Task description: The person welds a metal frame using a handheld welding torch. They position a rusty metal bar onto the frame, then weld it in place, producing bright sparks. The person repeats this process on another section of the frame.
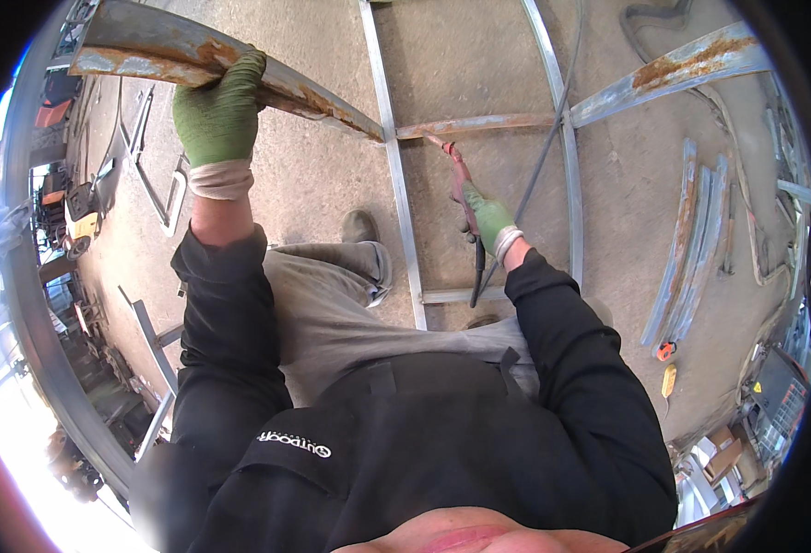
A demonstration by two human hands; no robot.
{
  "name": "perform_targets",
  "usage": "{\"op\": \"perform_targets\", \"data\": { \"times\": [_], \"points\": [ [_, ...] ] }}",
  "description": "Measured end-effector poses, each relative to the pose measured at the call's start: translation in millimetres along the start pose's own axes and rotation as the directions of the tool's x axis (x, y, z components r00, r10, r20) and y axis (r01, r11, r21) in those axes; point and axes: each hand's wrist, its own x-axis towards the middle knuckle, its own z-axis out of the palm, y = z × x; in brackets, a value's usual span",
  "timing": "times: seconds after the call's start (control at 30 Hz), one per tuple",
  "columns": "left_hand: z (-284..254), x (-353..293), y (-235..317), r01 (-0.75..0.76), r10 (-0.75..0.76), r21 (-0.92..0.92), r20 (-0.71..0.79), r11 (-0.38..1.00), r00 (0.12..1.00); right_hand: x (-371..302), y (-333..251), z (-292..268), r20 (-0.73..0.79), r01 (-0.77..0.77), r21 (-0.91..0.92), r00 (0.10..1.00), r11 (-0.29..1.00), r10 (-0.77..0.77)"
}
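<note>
My left hand (219, 115), in a green work glove, is wrapped round a rusty steel bar (152, 39) that slants down to the frame's left rail. My right hand (490, 221), gloved the same way, grips a reddish welding torch (459, 170) with a black cable below it. The torch's tip is near a rusty crosspiece (488, 123), close to where it meets the left rail. Two long grey rails of a metal frame (400, 198) run away from me, joined by crosspieces. No spark or arc shows.
Another rusty bar (673, 74) extends right from the frame. Loose steel strips (687, 244) lie on the floor at right, near an orange tape measure (666, 351) and a yellow tool (669, 380). A dark cable (553, 129) crosses the frame. Metal pieces (152, 175) lie at left.
</note>
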Motion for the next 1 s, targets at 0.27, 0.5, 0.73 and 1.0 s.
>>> {"op": "perform_targets", "data": {
  "times": [0.27,0.5,0.73,1.0],
  "points": [
    [2,-2,1,-0.001,0.001,0.008,-0.001,1.000,1.000,37,1,43,0.071,-0.033,0.029,0.997,0.999,0.031],
    [3,-4,1,-0.013,0.013,-0.005,0.001,1.000,1.000,83,7,71,0.049,-0.107,0.022,0.993,0.994,0.105],
    [7,-5,3,-0.032,0.031,-0.040,-0.033,0.999,0.999,96,3,74,0.054,-0.122,0.032,0.991,0.992,0.120],
    [7,-6,5,-0.031,0.030,-0.011,-0.031,0.999,0.999,109,3,77,0.060,-0.155,0.068,0.987,0.985,0.151]
  ]
}}
